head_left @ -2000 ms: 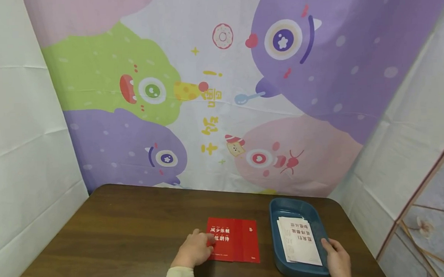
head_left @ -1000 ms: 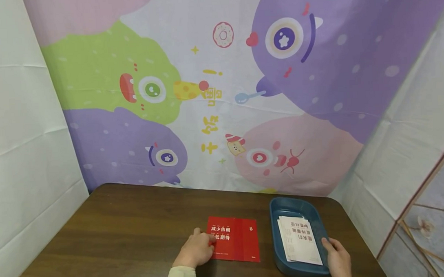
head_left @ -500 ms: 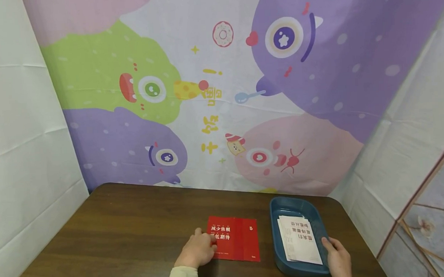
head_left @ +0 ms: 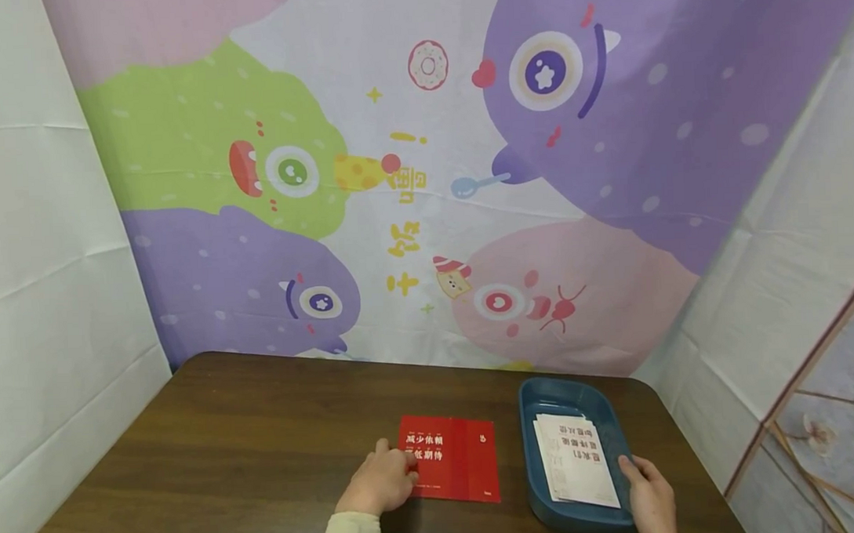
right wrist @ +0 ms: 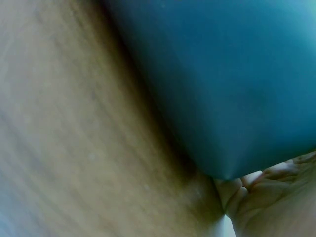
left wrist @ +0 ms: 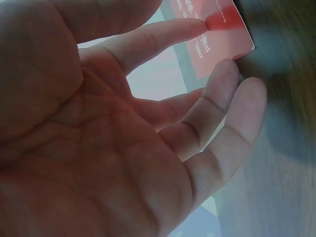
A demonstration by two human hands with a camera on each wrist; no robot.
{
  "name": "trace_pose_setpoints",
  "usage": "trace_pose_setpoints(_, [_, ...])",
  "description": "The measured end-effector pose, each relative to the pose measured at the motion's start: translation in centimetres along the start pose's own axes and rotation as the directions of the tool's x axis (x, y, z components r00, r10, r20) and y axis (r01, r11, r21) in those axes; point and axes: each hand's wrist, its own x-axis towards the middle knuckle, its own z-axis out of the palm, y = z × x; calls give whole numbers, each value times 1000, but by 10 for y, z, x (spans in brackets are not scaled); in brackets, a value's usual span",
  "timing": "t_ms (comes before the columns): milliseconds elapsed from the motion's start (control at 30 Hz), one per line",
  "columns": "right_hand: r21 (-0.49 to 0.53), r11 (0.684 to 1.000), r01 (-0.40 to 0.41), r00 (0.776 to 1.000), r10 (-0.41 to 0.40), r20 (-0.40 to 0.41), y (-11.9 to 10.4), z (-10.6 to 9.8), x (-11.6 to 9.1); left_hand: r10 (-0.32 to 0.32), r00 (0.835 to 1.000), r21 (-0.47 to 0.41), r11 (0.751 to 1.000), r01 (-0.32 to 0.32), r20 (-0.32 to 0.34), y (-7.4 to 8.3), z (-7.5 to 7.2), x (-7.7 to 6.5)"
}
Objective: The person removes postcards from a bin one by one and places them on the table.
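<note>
My left grip [head_left: 379, 480] is loose, fingers a bit bent and spread, with one fingertip touching the red paper [head_left: 469, 461] that lies on the counter [head_left: 263, 437], left of the blue tray [head_left: 559, 403]. It has hold of nothing — so a soft, even press is best, or the paper could slide or crease. My right grip [head_left: 650, 498] holds the tray's right side, thumb at the rim; that hold should be gentle — a hard tug might shift the white cards [head_left: 582, 469] inside.
</note>
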Motion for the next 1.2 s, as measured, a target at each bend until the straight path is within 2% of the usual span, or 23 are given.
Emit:
trace_pose_setpoints(100, [-1,1000,8,1000,-8,0,0,-1,0,4,1000,2,1000,-4,10,-1,-1,0])
trace_pose_setpoints(167, [-1,1000,13,1000,-13,-2,0,-1,-1,-16,1000,11,1000,16,8,0,-1,-1])
trace_pose_setpoints(333, [10,1000,1,1000,-2,10,-1,0,-3,-61,997,120,990,67,-48,17,-6,-9])
trace_pose_setpoints(400, [16,1000,-6,1000,6,15,-1,0,-4,-29,995,181,982,46,-99,29,-7,-12])
trace_pose_setpoints(433, [20,1000,-10,1000,10,19,-1,0,-4,8,991,204,979,20,-136,36,-6,-12])
trace_pose_setpoints(467, [24,1000,-10,1000,10,20,-1,-1,-4,56,981,221,975,-14,-184,43,-4,-12])
trace_pose_setpoints(500, [30,999,-12,1000,11,19,-1,-1,-3,114,965,235,970,-57,-237,51,-1,-11])
trace_pose_setpoints(567, [43,999,-13,1000,12,21,-1,-1,-3,237,915,242,957,-162,-327,68,6,-9])
trace_pose_setpoints(633, [56,998,-19,1000,17,25,-2,-1,-3,352,854,233,932,-279,-383,87,15,-5])
trace_pose_setpoints(667, [62,998,-23,999,22,29,-2,-1,-2,400,828,226,915,-335,-393,97,21,-4])
trace_pose_setpoints(700, [67,997,-27,999,25,31,-2,-1,-3,441,810,214,897,-386,-386,106,26,-3])
trace_pose_setpoints(767, [71,997,-26,999,24,34,-3,-2,-3,505,789,199,863,-464,-350,124,38,1])
trace_pose_setpoints(833, [69,997,-19,999,17,39,-4,-3,-3,553,777,201,833,-515,-300,139,52,6])
trace_pose_setpoints(933, [62,998,-4,999,2,38,-4,-5,-3,594,776,232,802,-550,-214,159,72,16])
trace_pose_setpoints(1000, [58,998,11,999,-13,41,-3,-6,-4,599,784,269,792,-549,-163,169,85,25])
trace_pose_setpoints(1067, [60,998,25,998,-28,48,-2,-7,-5,576,810,313,793,-523,-107,174,97,34])
trace_pose_setpoints(1167, [61,997,36,998,-39,54,-1,-6,-6,490,871,351,821,-449,-33,179,112,46])
trace_pose_setpoints(1200, [61,997,39,998,-42,50,-1,-6,-7,462,887,362,829,-426,-16,180,116,50])
